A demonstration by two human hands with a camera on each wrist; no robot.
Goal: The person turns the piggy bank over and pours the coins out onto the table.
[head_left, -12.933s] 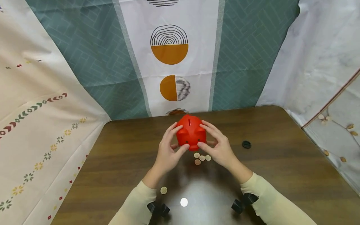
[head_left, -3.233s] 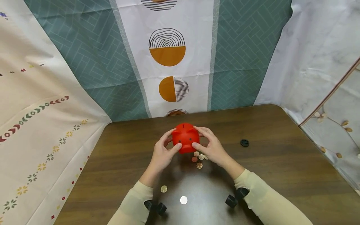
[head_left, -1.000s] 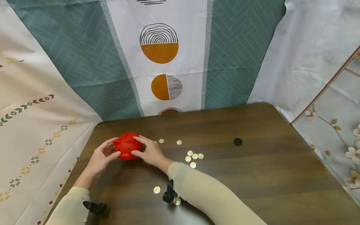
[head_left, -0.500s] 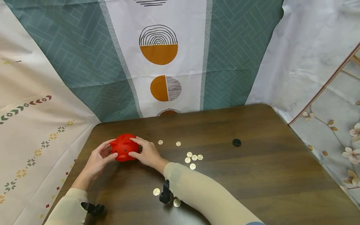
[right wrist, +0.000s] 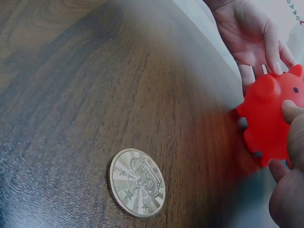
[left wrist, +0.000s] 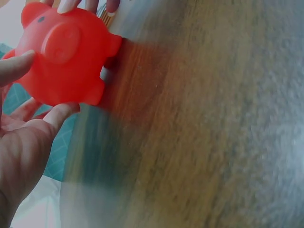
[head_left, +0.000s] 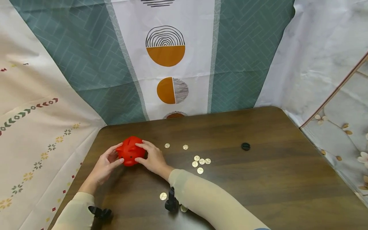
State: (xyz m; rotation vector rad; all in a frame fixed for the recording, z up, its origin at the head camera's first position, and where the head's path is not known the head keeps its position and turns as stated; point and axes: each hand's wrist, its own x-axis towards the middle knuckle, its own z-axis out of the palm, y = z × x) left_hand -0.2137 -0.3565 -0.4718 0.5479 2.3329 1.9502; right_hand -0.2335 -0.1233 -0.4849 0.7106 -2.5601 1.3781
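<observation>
Perhaps staged booth, draped cloths (head_left: pixel 86 64), table (head_left: pixel 258 179)

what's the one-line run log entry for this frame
left hand: holds piggy bank | right hand: holds piggy bank | bank: on table, left side | coins: loose on table | black cap: apart, right

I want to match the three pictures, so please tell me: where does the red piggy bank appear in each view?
Head view: the red piggy bank stands left of centre on the table, between both hands.
Left wrist view: upper left corner, snout toward the camera.
Right wrist view: right edge, mid-height.
Shared landmark: the dark wooden table, on which the bank stands in every view.
</observation>
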